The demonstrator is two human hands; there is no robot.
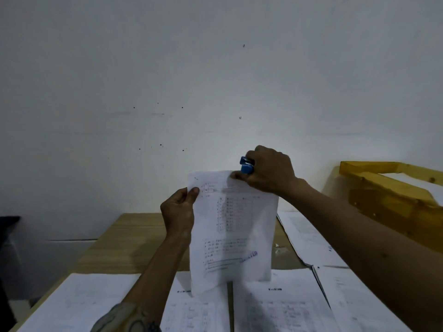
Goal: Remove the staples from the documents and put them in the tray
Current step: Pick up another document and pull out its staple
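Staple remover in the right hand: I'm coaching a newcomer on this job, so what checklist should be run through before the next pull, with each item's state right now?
1. Grip on the document: ok, the left hand holds its left edge and keeps it upright.
2. Tool in hand: ok, the right hand holds the blue staple remover at the document's top edge.
3. Tool seated on a staple: cannot tell, no staple is visible.
4. Drop-off in sight: ok, the wooden tray stands to the right.
5. Other papers kept apart: ok, they lie flat on the table.
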